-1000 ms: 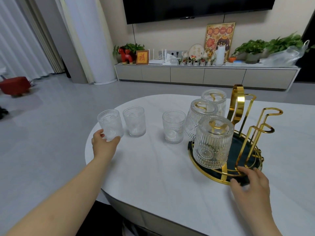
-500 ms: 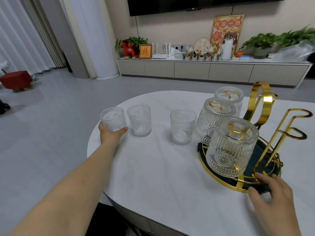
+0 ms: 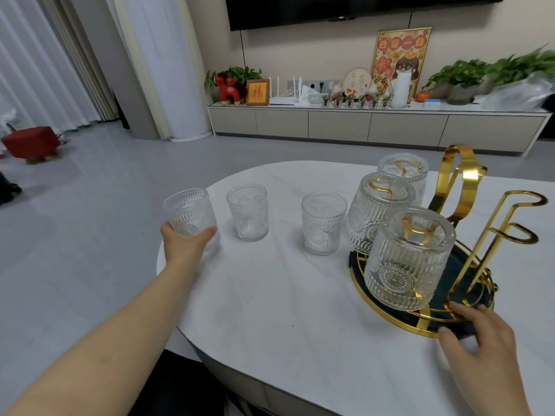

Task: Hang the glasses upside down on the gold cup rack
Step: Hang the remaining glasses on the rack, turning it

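My left hand [image 3: 187,243] grips the leftmost embossed glass [image 3: 189,213], lifted slightly and tilted at the table's left edge. Two more upright glasses [image 3: 247,216] [image 3: 322,222] stand on the white table. The gold cup rack [image 3: 468,232] with its dark round tray sits at the right. Three glasses hang upside down on its prongs: a near one [image 3: 408,259], a middle one [image 3: 377,211] and a far one [image 3: 402,172]. Empty gold prongs [image 3: 522,217] stick up on the right side. My right hand [image 3: 477,334] rests on the tray's near gold rim.
The white oval table [image 3: 285,310] has its curved edge close to my left hand, with grey floor beyond. A long TV cabinet [image 3: 375,124] with plants and ornaments lines the far wall. A red stool [image 3: 31,142] stands at far left.
My left hand closed around the leftmost glass and raised it a little off the table, tilting it. My right hand stayed on the tray's rim.
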Available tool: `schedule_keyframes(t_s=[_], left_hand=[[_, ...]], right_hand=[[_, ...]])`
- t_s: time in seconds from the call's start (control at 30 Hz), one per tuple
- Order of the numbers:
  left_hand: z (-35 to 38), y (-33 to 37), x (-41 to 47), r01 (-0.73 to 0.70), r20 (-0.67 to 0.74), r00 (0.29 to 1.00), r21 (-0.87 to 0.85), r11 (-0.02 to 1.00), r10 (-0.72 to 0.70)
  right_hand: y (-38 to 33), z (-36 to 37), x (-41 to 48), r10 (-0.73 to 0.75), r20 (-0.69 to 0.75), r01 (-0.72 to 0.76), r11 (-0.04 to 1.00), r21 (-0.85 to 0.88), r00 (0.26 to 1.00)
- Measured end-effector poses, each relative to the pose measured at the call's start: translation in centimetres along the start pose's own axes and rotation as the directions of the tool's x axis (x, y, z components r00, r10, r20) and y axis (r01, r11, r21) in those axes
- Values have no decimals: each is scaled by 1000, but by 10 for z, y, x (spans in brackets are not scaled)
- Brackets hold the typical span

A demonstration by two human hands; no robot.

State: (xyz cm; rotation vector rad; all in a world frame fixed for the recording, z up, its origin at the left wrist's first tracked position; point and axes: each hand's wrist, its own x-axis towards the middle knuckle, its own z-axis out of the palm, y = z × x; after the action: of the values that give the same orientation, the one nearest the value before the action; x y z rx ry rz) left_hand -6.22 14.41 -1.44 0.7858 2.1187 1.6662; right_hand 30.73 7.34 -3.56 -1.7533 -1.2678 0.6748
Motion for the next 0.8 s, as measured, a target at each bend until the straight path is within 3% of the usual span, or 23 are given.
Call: schedule_keyframes(t_s=[0.17, 0.27, 0.43, 0.7, 0.8], left_hand=[[-14, 41, -14, -200, 99, 976, 25, 980, 196], [-14, 75, -29, -323, 240, 922, 37, 946, 305], [-4, 131, -66, -471, 500, 765, 6, 882, 405], [25, 202, -112, -675, 702, 502, -47, 736, 505], [39, 236, -126, -684, 751, 421, -106, 722, 509]], right_hand=[[-2, -3, -3, 18, 26, -18, 1000, 0, 999], [-3, -3, -5, 31, 14, -31, 999, 9, 999], [-4, -6, -6, 39, 20, -39, 999, 33, 999], [-1, -12, -5, 31, 30, -31, 999, 17, 999], [0, -13, -4, 29, 42, -31, 999, 34, 999]])
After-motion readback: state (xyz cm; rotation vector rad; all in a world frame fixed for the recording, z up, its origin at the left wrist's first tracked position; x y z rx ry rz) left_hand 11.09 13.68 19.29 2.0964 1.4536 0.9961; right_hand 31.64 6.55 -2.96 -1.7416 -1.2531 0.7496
